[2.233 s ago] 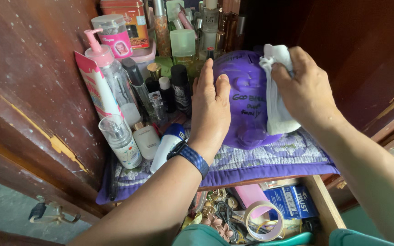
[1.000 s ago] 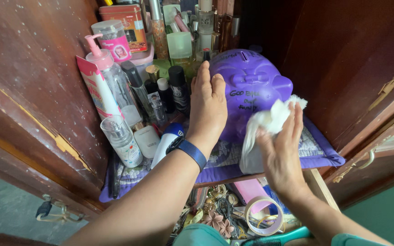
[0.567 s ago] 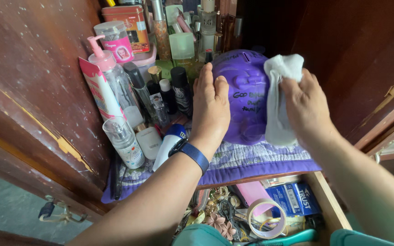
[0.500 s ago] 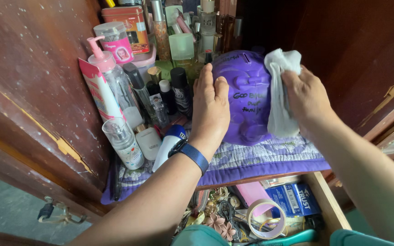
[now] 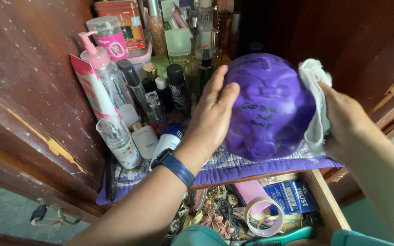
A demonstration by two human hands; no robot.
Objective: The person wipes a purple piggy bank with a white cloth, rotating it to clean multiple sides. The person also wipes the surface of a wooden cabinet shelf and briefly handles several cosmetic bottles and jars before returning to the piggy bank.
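Since half a second ago: white cloth (image 5: pixel 314 105) slid lower along the purple piggy bank (image 5: pixel 270 107), now tipped further over. Left hand (image 5: pixel 210 114) flat against its near flank, fingers together, only pressing. Right hand (image 5: pixel 343 120) behind the cloth, fingers closed on it. Beyond the left fingertips, crowded bottles (image 5: pixel 169 86); below the wrists, open drawer (image 5: pixel 324 205). Likely risk: smooth bank slipping from an unclamped palm, knocking bottles or dropping into the drawer
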